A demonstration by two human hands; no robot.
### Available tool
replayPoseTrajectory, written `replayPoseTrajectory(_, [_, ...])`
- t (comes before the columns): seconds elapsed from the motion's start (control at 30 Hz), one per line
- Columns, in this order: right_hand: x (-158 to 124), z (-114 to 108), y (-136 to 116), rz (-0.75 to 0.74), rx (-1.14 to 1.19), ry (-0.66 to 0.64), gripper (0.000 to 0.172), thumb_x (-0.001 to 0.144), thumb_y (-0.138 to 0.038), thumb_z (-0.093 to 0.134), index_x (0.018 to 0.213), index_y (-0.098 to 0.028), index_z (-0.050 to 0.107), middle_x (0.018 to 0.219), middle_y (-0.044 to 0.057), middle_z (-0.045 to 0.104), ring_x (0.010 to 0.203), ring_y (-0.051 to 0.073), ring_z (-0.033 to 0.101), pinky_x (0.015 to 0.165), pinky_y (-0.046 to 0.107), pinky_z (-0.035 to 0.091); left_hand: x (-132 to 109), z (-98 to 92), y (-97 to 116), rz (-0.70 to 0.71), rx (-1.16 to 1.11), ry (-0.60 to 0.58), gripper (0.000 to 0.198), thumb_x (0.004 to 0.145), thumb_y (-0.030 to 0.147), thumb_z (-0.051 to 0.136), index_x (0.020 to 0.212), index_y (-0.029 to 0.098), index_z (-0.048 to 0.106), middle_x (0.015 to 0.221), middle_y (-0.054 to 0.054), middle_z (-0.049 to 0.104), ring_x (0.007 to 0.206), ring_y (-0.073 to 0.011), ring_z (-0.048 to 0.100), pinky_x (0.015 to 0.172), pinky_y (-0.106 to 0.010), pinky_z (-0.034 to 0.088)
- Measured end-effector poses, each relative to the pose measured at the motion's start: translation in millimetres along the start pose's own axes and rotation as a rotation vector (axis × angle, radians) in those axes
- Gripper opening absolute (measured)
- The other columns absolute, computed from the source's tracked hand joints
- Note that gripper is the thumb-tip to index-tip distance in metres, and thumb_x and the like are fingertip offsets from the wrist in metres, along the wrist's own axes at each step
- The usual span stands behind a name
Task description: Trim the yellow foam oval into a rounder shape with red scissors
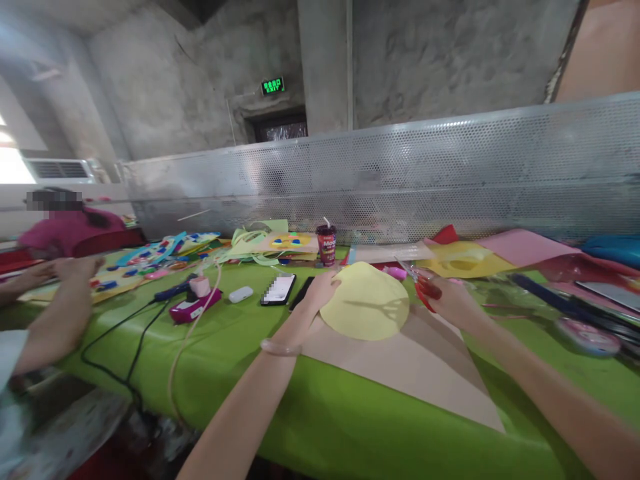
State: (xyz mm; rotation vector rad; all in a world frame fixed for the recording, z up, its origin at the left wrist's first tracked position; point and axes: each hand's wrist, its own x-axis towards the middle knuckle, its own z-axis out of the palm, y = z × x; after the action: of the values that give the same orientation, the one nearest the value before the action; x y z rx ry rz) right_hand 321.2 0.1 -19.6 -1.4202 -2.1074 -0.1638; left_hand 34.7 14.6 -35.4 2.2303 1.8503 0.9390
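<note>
My left hand (323, 292) grips the left edge of a round pale yellow sheet of paper (365, 293), its fingers partly hidden at the rim. The round sheet is held tilted above a larger pale pink sheet (400, 363). To its right, my right hand (450, 303) is closed around red-handled scissors (424, 292). The blades point up and away from me, just off the yellow paper's right edge. A shadow of the hand and scissors falls across the yellow paper.
A lidded cup with a straw (327, 244) stands behind. Phone (279, 290), white case (241, 294) and corded magenta box (195, 307) lie left. Coloured sheets (525, 247) and a tape roll (587, 335) lie right. A co-worker's arms (65, 307) reach in from the left.
</note>
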Motion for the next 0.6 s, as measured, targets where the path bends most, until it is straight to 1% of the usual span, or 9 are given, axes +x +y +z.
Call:
replayPoseTrajectory(0.1, [3, 5, 5, 0.005, -0.011, 0.000, 0.028, 0.079, -0.027, 0.039, 0.092, -0.013, 0.059, 0.085, 0.013, 0.064, 0.081, 0.024, 0.058, 0.070, 0.032, 0.042, 1, 0.5, 0, 0.008, 0.000, -0.007, 0.017, 0.079, 0.022, 0.044, 0.081, 0.015, 0.059, 0.086, -0.010, 0.064, 0.080, -0.0215, 0.058, 0.067, -0.026, 0.038])
replayPoseTrajectory(0.2, [5, 9, 8, 0.038, 0.086, 0.026, 0.031, 0.077, -0.024, 0.041, 0.102, -0.014, 0.055, 0.092, 0.011, 0.064, 0.082, 0.023, 0.059, 0.071, 0.032, 0.044, 2, 2.0, -1, 0.029, -0.023, -0.003, 0.016, 0.078, 0.023, 0.045, 0.082, 0.015, 0.059, 0.089, -0.010, 0.064, 0.082, -0.0214, 0.058, 0.068, -0.025, 0.038])
replayPoseTrajectory(0.3, [5, 12, 11, 0.014, 0.159, 0.026, 0.032, 0.076, -0.021, 0.042, 0.105, -0.014, 0.053, 0.099, 0.013, 0.062, 0.086, 0.023, 0.059, 0.074, 0.031, 0.044, 3, 3.2, -2, 0.025, -0.042, 0.005, 0.016, 0.078, 0.022, 0.046, 0.084, 0.016, 0.059, 0.091, -0.010, 0.064, 0.083, -0.0216, 0.057, 0.068, -0.025, 0.038])
replayPoseTrajectory(0.4, [4, 15, 15, -0.003, 0.162, 0.019, 0.033, 0.075, -0.021, 0.045, 0.106, -0.015, 0.052, 0.098, 0.013, 0.062, 0.089, 0.023, 0.058, 0.077, 0.032, 0.044, 3, 4.0, -3, 0.022, -0.038, 0.002, 0.015, 0.078, 0.021, 0.046, 0.084, 0.015, 0.059, 0.090, -0.010, 0.064, 0.083, -0.0220, 0.057, 0.068, -0.025, 0.037])
replayPoseTrajectory(0.5, [4, 17, 19, 0.015, 0.152, 0.007, 0.035, 0.075, -0.022, 0.046, 0.109, -0.016, 0.050, 0.094, 0.013, 0.063, 0.086, 0.024, 0.059, 0.074, 0.032, 0.045, 2, 4.0, -3, 0.044, -0.044, 0.014, 0.015, 0.078, 0.022, 0.046, 0.082, 0.016, 0.059, 0.088, -0.009, 0.064, 0.081, -0.0219, 0.058, 0.067, -0.025, 0.037])
replayPoseTrajectory(0.6, [4, 19, 22, -0.002, 0.198, -0.007, 0.039, 0.074, -0.020, 0.046, 0.112, -0.016, 0.047, 0.095, 0.012, 0.062, 0.085, 0.022, 0.060, 0.072, 0.031, 0.046, 1, 3.1, -2, 0.060, -0.054, 0.027, 0.016, 0.079, 0.023, 0.045, 0.082, 0.016, 0.059, 0.088, -0.009, 0.064, 0.080, -0.0218, 0.058, 0.067, -0.025, 0.037])
